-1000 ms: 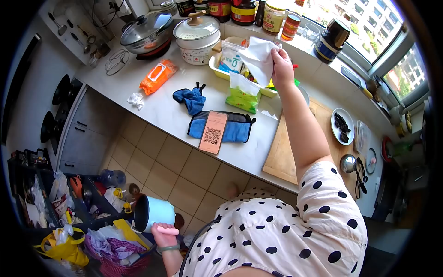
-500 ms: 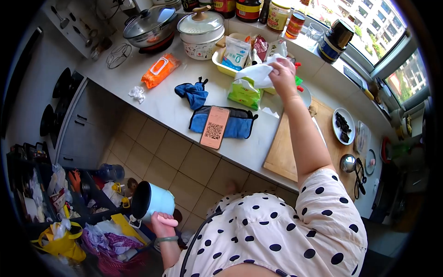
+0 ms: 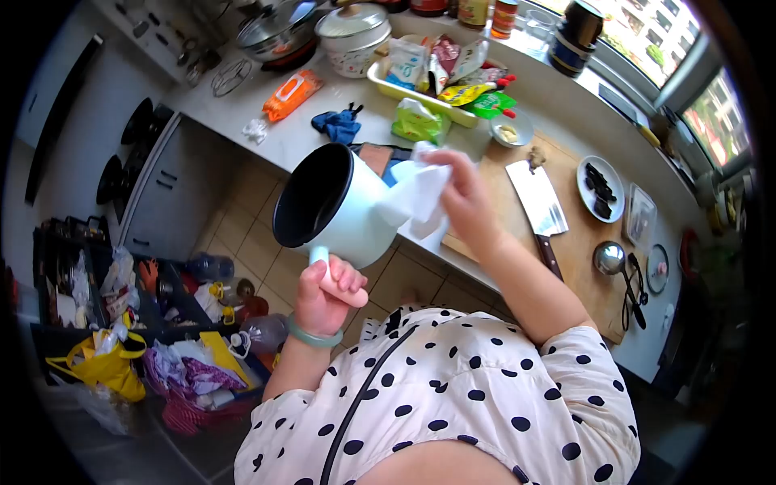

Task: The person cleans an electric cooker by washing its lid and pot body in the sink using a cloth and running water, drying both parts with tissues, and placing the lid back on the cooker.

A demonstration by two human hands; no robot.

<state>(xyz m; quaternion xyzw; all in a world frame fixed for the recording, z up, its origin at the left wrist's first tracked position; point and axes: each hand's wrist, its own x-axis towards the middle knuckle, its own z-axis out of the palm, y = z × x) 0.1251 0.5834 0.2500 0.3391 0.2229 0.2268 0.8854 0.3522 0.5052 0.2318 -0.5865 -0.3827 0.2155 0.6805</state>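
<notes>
My left hand (image 3: pixel 325 297) is closed round the pink-tipped handle of a light blue pot (image 3: pixel 368 222), tilted so its black inside faces left. A white tissue (image 3: pixel 412 194) is in my right hand (image 3: pixel 462 192), against or just beside the pot's outer wall; whether it touches is blurred. Behind the pot on the counter lie a phone (image 3: pixel 375 158), partly covered, and a blue cloth (image 3: pixel 338 125). The green tissue pack (image 3: pixel 418 123) stands beyond them, in front of a pale yellow basket (image 3: pixel 388 85) of packets.
A cleaver (image 3: pixel 535 198) and ginger (image 3: pixel 536 158) lie on the wooden board (image 3: pixel 493 210), with a plate of dark pieces (image 3: pixel 600 190) and a ladle (image 3: pixel 609 258) at right. An orange wipes pack (image 3: pixel 292 95) is on the counter. Bags and bins (image 3: pixel 105 360) fill the lower left.
The pot has come up in my left hand from low at the left to the counter's front. My right hand has brought the tissue down from the green pack to the pot's side.
</notes>
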